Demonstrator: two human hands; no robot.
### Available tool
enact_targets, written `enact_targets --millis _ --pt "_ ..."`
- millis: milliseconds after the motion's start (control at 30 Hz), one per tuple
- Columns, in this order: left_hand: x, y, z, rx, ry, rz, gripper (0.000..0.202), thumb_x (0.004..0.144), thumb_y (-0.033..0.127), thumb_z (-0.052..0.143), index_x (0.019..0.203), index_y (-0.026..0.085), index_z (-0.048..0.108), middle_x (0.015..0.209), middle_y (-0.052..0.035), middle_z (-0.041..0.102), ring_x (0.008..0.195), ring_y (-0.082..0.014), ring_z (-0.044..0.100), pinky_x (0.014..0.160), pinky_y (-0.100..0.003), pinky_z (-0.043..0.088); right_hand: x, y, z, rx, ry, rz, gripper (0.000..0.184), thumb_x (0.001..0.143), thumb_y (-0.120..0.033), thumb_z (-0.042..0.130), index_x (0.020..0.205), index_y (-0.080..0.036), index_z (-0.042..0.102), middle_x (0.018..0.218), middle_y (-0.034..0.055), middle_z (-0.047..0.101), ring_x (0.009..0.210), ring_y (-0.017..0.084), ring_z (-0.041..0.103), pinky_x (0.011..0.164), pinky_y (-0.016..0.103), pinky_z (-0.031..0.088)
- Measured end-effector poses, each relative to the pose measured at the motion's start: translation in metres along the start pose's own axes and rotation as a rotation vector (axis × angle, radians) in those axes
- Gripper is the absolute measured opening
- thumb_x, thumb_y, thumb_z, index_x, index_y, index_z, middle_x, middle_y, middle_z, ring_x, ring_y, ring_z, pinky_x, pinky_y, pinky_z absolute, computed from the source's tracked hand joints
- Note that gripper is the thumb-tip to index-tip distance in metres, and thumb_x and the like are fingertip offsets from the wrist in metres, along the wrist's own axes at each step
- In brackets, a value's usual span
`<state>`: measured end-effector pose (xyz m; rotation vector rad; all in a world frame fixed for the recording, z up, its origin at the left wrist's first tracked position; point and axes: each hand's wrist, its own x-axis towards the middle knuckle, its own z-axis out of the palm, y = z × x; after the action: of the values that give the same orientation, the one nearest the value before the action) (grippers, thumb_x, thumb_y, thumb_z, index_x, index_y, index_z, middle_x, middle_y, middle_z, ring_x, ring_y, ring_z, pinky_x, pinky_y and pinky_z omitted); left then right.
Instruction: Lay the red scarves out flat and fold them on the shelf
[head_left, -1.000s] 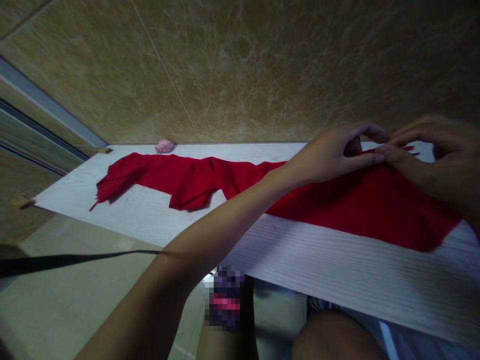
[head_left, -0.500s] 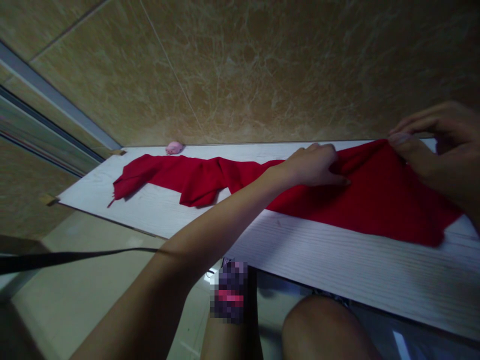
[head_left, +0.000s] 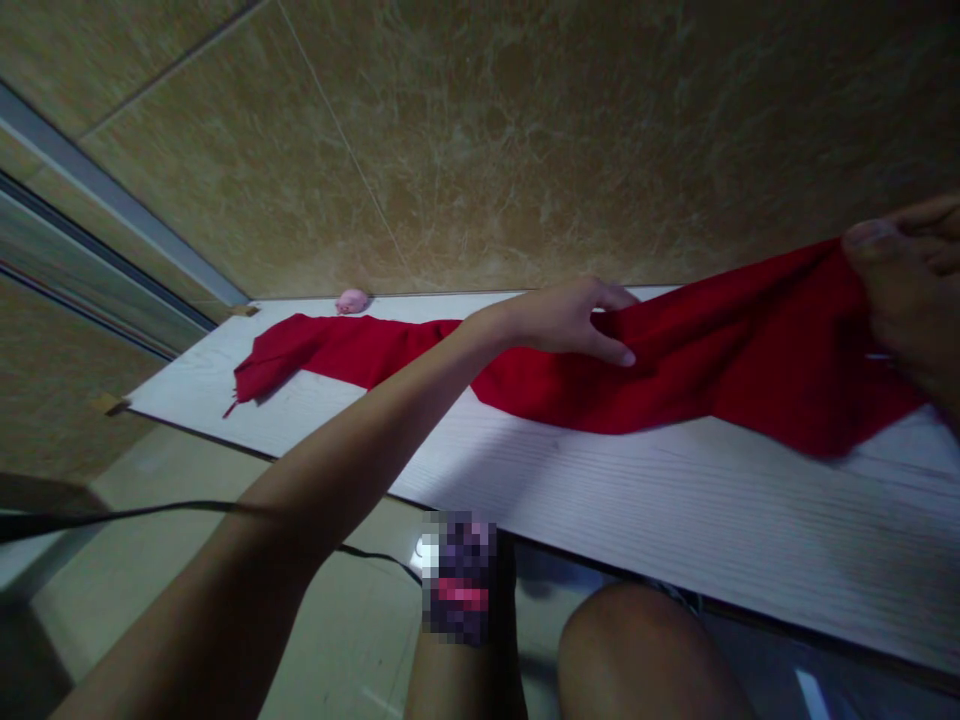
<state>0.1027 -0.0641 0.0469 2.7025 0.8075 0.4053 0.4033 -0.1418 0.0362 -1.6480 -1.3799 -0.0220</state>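
A long red cloth (head_left: 780,350) lies rumpled along a white wood-grain board (head_left: 637,500). My right hand (head_left: 911,270), partly cut off by the frame's right edge, pinches the cloth's back edge between thumb and fingers and holds it raised. Pressed against the middle of the cloth is my left hand (head_left: 570,315), its thumb spread away from the fingers; the fingertips are partly hidden at the far edge. Toward the left, the cloth narrows to an end with loose threads.
A small pink object (head_left: 352,301) sits at the board's back edge, against a tan marbled tile wall (head_left: 525,140). My knee (head_left: 645,650) is below the front edge. A black strap (head_left: 150,512) crosses at the left, and a pixelated patch covers something below the board.
My right hand has moved right and up, drawing the cloth's right part taut and higher. My left hand has slid left along the cloth.
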Motion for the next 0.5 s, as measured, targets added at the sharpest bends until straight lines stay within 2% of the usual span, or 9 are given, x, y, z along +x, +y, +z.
enact_targets --millis 100,167,267,367,500 --pt "0.012 0.022 -0.004 0.046 0.161 0.101 0.017 0.091 0.039 0.082 0.104 0.028 0.080 0.124 -0.0051 0.071 0.129 -0.0284 0.066 0.115 -0.045 0.052 -0.002 -0.002 0.000 0.009 -0.024 -0.026 0.059 0.095 -0.083 0.062 0.095 -0.024 0.070 0.081 0.0087 0.071 0.067 0.021 0.065 0.060 0.040 0.049" --pt "0.019 0.039 -0.008 0.088 0.153 0.145 0.010 0.093 0.032 0.081 0.096 0.023 0.078 0.123 -0.0072 0.069 0.126 -0.0283 0.066 0.116 -0.044 0.052 -0.002 -0.002 0.001 0.037 -0.023 -0.020 0.062 0.094 -0.086 0.061 0.096 -0.024 0.070 0.080 0.0081 0.070 0.064 0.019 0.062 0.058 0.039 0.048" --pt "0.022 0.059 -0.012 0.050 0.070 0.157 0.010 0.102 0.030 0.071 0.099 0.021 0.075 0.115 -0.0073 0.073 0.115 -0.0265 0.070 0.107 -0.042 0.055 0.000 0.000 0.001 0.066 0.010 -0.006 0.063 0.093 -0.085 0.063 0.095 -0.023 0.072 0.082 0.0083 0.071 0.065 0.019 0.061 0.060 0.039 0.048" --pt "0.017 0.064 -0.015 -0.043 0.097 0.113 0.017 0.109 0.032 0.061 0.105 0.019 0.072 0.107 -0.0067 0.076 0.107 -0.0252 0.072 0.100 -0.040 0.056 0.002 -0.001 -0.006 0.064 0.010 0.029 0.059 0.091 -0.081 0.066 0.095 -0.023 0.073 0.082 0.0083 0.070 0.067 0.019 0.060 0.061 0.039 0.048" --pt "0.009 0.055 -0.025 -0.107 0.163 0.067 0.020 0.109 0.033 0.059 0.108 0.017 0.071 0.106 -0.0061 0.076 0.102 -0.0229 0.071 0.095 -0.037 0.056 0.000 -0.004 -0.020 0.078 -0.144 0.122 0.053 0.081 -0.080 0.074 0.084 -0.027 0.070 0.068 0.0050 0.063 0.059 0.019 0.053 0.053 0.036 0.042"
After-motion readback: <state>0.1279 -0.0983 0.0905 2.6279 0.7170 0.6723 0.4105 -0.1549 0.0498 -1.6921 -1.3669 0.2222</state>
